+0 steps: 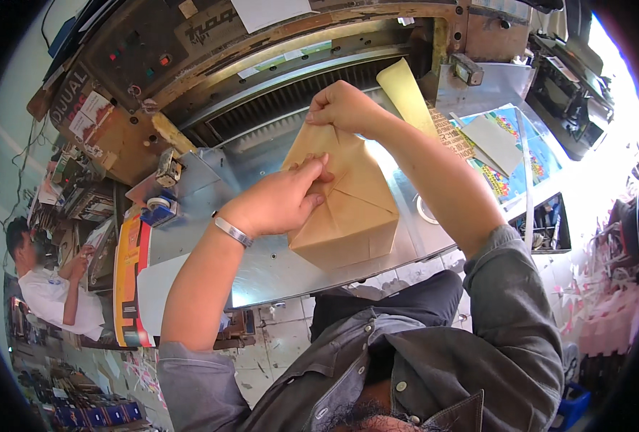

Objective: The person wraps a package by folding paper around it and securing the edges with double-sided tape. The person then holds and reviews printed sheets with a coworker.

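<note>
A box-shaped package (pixel 352 234) wrapped in brown paper stands on the metal table of a large machine, its folds creased across the top. My right hand (pixel 345 109) is at its far edge, thumb and fingers closed on the wrapping paper (pixel 298 147) there. Over the top of the package lies my left hand (pixel 280 191), with a metal bracelet (pixel 233 232) at the wrist. Its fingers rest on the folded paper and the thumb is apart from them. Part of the paper under this hand is hidden.
Left of the package are a blue tape dispenser (pixel 159 209) and an orange sheet (pixel 131 277). To the right lie a tape roll (pixel 427 209), colourful printed sheets (pixel 503 147) and a tool tray (pixel 550 223). A yellowish paper strip (pixel 408 97) rises behind. A person (pixel 56 295) sits at far left.
</note>
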`<act>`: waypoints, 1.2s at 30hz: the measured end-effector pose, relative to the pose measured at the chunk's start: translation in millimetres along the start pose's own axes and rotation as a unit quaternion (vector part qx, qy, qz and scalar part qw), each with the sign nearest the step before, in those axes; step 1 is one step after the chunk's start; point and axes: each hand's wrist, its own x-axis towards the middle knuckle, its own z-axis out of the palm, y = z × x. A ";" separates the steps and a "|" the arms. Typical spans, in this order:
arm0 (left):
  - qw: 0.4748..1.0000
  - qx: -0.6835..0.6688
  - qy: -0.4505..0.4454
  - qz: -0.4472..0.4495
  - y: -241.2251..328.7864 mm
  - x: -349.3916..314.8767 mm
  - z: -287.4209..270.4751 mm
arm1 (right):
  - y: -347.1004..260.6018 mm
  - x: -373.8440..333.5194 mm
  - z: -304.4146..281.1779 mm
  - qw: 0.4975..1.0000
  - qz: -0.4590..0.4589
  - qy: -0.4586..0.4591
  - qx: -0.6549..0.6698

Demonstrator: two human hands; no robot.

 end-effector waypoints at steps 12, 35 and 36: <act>0.996 0.074 0.049 0.029 6.0 -6.7 21.3 | -22.5 -51.2 13.9 0.990 -0.106 0.064 -0.074; 0.991 0.008 0.124 0.053 -5.2 -14.9 33.2 | -18.6 -142.3 18.0 0.953 -0.220 -0.028 -0.207; 0.990 -0.003 0.133 0.047 -0.6 -19.3 35.4 | -23.7 -145.7 13.3 0.955 -0.236 -0.038 -0.177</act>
